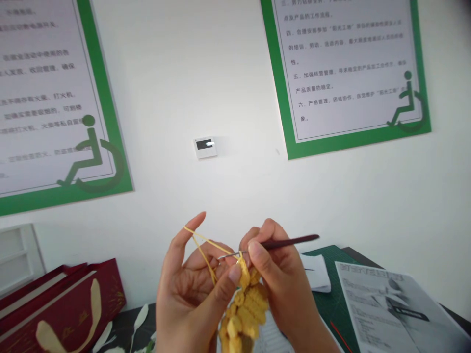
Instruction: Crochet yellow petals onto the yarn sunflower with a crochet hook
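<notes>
My left hand (191, 289) pinches the top of a yellow crochet piece (245, 309) between thumb and fingers, with yellow yarn (200, 242) looped over the raised index finger. My right hand (274, 274) grips a dark red crochet hook (287, 241). Its metal tip pokes into the stitches at the top of the piece. The work hangs down between both hands, and its lower end runs out of the frame.
A dark red gift bag (59, 309) with cream handles stands at the lower left. A green cutting mat (331, 294), folded white paper (316, 272) and a printed sheet (390, 309) lie at the right. Two green-framed notices (349, 73) hang on the white wall.
</notes>
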`<action>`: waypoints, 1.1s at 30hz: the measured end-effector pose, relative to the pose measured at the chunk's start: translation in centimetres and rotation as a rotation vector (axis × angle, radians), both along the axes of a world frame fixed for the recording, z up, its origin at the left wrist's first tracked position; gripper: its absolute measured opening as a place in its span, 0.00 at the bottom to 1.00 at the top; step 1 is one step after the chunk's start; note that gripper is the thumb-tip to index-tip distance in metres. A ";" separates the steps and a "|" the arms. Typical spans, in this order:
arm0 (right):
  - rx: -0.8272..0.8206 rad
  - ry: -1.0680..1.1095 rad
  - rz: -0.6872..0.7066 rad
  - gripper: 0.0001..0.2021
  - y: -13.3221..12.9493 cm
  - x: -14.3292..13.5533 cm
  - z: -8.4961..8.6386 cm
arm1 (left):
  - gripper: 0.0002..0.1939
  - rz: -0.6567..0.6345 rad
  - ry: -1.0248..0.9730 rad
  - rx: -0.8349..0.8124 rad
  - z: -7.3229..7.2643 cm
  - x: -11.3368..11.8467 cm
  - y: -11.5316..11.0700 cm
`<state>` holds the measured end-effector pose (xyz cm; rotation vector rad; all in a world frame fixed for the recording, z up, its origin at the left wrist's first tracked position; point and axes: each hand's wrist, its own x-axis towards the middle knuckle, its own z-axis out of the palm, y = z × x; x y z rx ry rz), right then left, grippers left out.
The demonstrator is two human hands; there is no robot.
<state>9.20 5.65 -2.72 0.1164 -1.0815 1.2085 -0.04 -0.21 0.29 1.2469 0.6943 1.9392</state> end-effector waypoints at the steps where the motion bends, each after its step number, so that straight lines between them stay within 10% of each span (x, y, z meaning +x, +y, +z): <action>1: 0.042 -0.019 -0.081 0.12 0.2 0.2 0.0 | 0.43 0.010 -0.002 -0.002 0.1 0.3 -0.2; 12: 0.596 -0.077 -1.014 0.12 1.3 1.1 -0.9 | 0.49 -0.048 -0.080 -0.029 -0.1 0.7 -0.1; 17: 0.426 0.127 -0.618 0.04 1.3 -0.2 -1.0 | 0.46 -0.294 -0.108 -0.169 -0.1 -0.3 0.5; 26: 0.092 0.045 -0.010 0.13 0.3 0.6 0.2 | 0.45 -0.307 -0.057 -0.052 0.0 -0.6 0.6; 30: 0.337 -0.077 -0.520 0.04 0.6 1.3 -0.2 | 0.48 -0.091 -0.031 0.012 -0.1 0.4 0.2; 33: 0.687 -0.127 -1.041 0.14 1.0 1.6 -0.8 | 0.47 -0.122 -0.034 -0.035 -0.1 0.4 0.0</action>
